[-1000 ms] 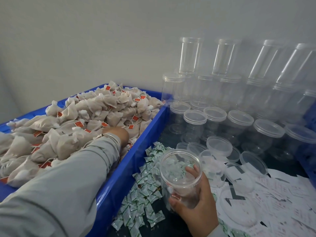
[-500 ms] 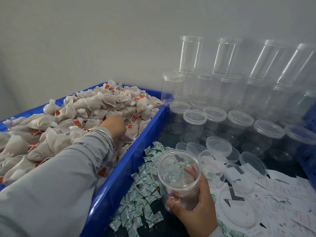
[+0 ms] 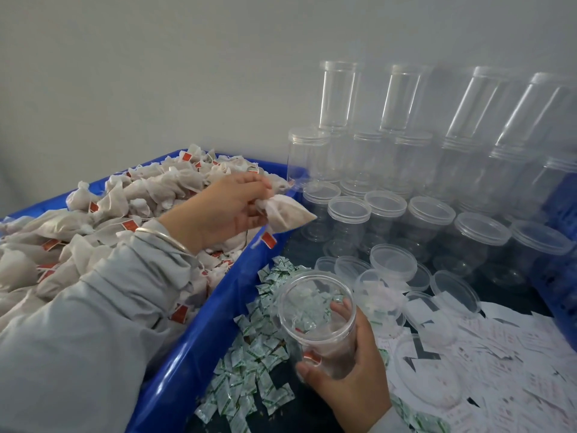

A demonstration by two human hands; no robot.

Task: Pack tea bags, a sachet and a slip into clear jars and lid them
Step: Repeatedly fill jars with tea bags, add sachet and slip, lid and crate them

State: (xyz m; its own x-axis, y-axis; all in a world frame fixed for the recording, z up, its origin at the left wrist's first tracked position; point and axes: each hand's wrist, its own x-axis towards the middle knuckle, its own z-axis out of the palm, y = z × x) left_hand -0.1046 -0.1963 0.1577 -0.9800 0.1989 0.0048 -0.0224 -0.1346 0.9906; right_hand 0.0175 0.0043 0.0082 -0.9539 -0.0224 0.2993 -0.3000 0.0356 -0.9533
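My left hand (image 3: 224, 207) pinches a white tea bag (image 3: 285, 212) by its gathered end, lifted above the right rim of the blue bin (image 3: 199, 335). A red tag (image 3: 268, 240) dangles under the bag. Many more tea bags (image 3: 93, 220) fill that bin. Lower right, my right hand (image 3: 346, 379) grips an open clear jar (image 3: 317, 320), tilted toward me, with a tea bag tag showing at its bottom. Green-and-white sachets (image 3: 249, 348) lie heaped between bin and jar. Printed paper slips (image 3: 505, 348) cover the surface at the right.
Loose clear lids (image 3: 393, 262) lie behind the held jar. Lidded clear jars (image 3: 432, 226) stand in rows beyond them, with taller stacked jars (image 3: 402, 98) against the grey wall. A second blue bin (image 3: 562, 295) edges the right side.
My left hand has lifted out of the tea bag heap and moved right with one tea bag pinched in it. The jar in my right hand has barely shifted.
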